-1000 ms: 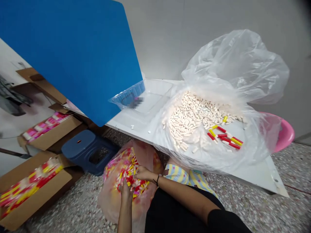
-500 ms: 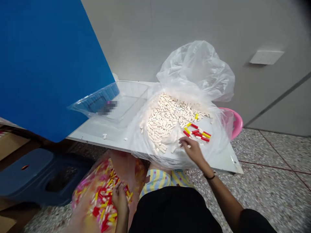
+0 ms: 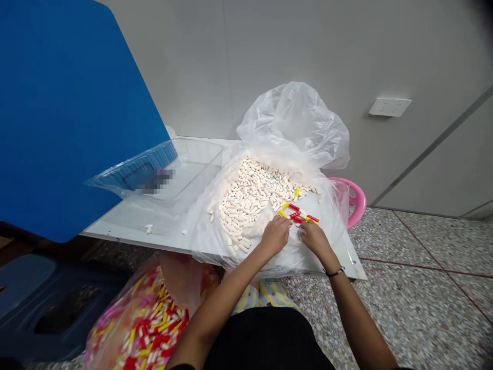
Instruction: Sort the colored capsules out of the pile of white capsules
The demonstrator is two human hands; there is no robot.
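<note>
Over the front of an opened clear plastic bag [image 3: 208, 244] on the white table [image 3: 127, 221], my left hand [image 3: 276, 235] and my right hand [image 3: 314, 236] are close together. Both have bent, closed fingertips; what they pinch, if anything, is too small and hidden to make out. Just beyond the fingers lie several small capsule-like pieces [image 3: 294, 207] with red or yellow ends. A heap of short white cylindrical pieces [image 3: 246, 198] fills the bag's left and far side. One yellow-ended piece [image 3: 297, 193] lies apart, by the heap's right edge.
Left of the heap is a clear plastic tray [image 3: 192, 174]. A bag of red, yellow and white pieces [image 3: 150, 329] stands below the table's front, beside a dark blue stool [image 3: 23, 288]. A pink plastic rim [image 3: 360, 203] juts out right; a blue panel [image 3: 77, 113] rises left.
My left hand has come up from the bag of coloured pieces to beside my right hand over the table. My right hand stays by the coloured pieces. The view has shifted slightly.
</note>
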